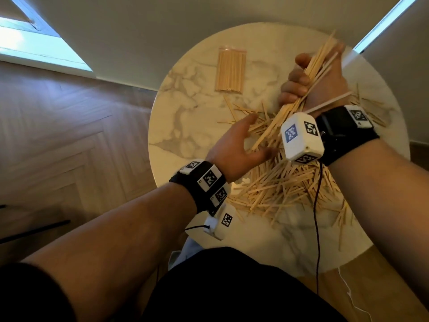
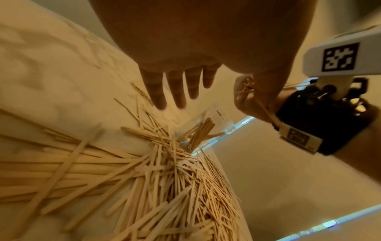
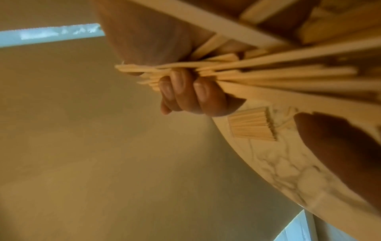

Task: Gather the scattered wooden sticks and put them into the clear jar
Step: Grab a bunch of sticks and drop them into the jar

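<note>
A heap of loose wooden sticks (image 1: 285, 184) covers the right half of the round marble table (image 1: 185, 126). My right hand (image 1: 311, 82) is raised above the table's far right and grips a thick bundle of sticks (image 1: 308, 77); the fingers (image 3: 191, 91) curl round it. My left hand (image 1: 234, 145) hovers open over the pile's left edge, its fingers (image 2: 175, 88) spread and straight, holding nothing. The clear jar (image 2: 208, 125) stands behind the pile with a few sticks inside; in the head view my right arm hides it.
A neat packet of sticks (image 1: 231, 69) in clear wrap lies at the table's far left side. Beyond the table are a pale wall and a wooden floor (image 1: 69, 135). A black cable (image 1: 316, 217) hangs from my right wrist over the pile.
</note>
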The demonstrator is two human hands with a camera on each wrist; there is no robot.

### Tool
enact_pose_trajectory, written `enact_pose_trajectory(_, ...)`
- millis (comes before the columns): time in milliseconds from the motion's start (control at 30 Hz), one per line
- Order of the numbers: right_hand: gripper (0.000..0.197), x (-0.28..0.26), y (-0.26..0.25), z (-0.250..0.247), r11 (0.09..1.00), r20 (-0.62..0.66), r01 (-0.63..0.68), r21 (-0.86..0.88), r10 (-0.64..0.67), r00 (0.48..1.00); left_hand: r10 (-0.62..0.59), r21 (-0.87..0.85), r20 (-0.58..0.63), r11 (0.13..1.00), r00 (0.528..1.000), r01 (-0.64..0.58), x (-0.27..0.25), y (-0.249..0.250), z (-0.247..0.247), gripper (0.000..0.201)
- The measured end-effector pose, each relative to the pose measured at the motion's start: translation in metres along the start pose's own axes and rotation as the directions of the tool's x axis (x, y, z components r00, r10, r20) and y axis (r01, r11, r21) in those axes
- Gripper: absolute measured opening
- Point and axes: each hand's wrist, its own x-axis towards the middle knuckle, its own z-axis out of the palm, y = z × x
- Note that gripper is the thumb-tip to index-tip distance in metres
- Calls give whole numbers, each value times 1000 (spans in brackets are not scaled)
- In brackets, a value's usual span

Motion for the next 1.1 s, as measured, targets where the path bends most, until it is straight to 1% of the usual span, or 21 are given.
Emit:
enact_pose_trajectory(33,82,4,2,-14,990,160,-126,67,114,981,3,-54,41,999,999,-1,-1,3,3,87)
enact_pose_trajectory(67,82,7,2,-28,974,240,-205,93,178,954,-3,-125,83,992,997,13,-3,5,5,82)
enact_pose_trajectory(100,78,9,0,-41,973,248,-218,71,194,949,-15,-214,130,976,991,43,-5,8,8,78)
enact_pose_trajectory(133,75,9,5,-52,976,175,-210,64,196,965,-29,-305,183,948,983,85,-7,10,10,75)
enact_pose_trajectory(167,73,15,12,-61,961,133,-237,141,219,967,-37,-361,235,924,971,123,-8,13,12,73)
enact_pose_trajectory(200,74,18,17,-66,947,71,-246,204,237,969,-40,-359,272,923,962,139,-9,17,14,69)
enact_pose_trajectory(267,74,8,21,-69,954,-66,-186,237,207,976,-45,-237,304,964,952,121,-8,23,20,49)
enact_pose_trajectory(333,76,-1,27,-67,945,-125,-180,275,221,967,-60,-132,274,986,960,100,-4,24,25,23)
enact_pose_trajectory(367,80,-9,29,-63,933,-138,-194,302,244,960,-78,-125,259,986,963,113,-2,24,27,19)
enact_pose_trajectory(433,86,-20,33,-55,928,-149,-196,318,253,956,-121,-111,245,982,962,152,0,22,29,18)
enact_pose_trajectory(533,92,-26,35,-50,944,-130,-143,298,189,973,-156,-76,247,981,956,179,1,21,31,27)
enact_pose_trajectory(600,97,-28,35,-50,959,-98,-105,265,135,986,-188,-145,269,962,945,232,2,22,32,29)
enact_pose_trajectory(667,96,-31,33,-49,968,-44,-84,236,97,994,-225,-241,301,922,927,303,2,23,34,24)
enact_pose_trajectory(700,90,-32,34,-50,971,-20,-68,231,75,997,-244,-282,314,899,917,336,3,23,34,22)
enact_pose_trajectory(767,66,-32,35,-50,980,-3,-20,199,21,1000,-273,-376,343,837,899,398,3,25,35,19)
enact_pose_trajectory(833,39,-29,38,-50,988,-18,12,151,-9,1000,-262,-461,368,782,892,420,3,23,33,19)
enact_pose_trajectory(867,31,-27,38,-50,992,-32,23,126,-19,999,-248,-488,371,768,895,415,3,21,32,18)
enact_pose_trajectory(933,30,-24,37,-49,994,-61,47,95,-41,997,-232,-528,371,744,899,410,2,15,29,13)
enact_pose_trajectory(967,33,-22,35,-48,994,-73,65,86,-59,996,-240,-555,382,713,892,429,1,12,26,16)
enact_pose_trajectory(1067,38,-18,28,-43,989,-80,130,78,-123,989,-301,-616,460,569,835,545,-3,2,19,35)
enact_pose_trajectory(1100,38,-17,26,-40,986,-87,142,91,-134,987,-311,-620,482,540,819,569,-4,-1,17,38)
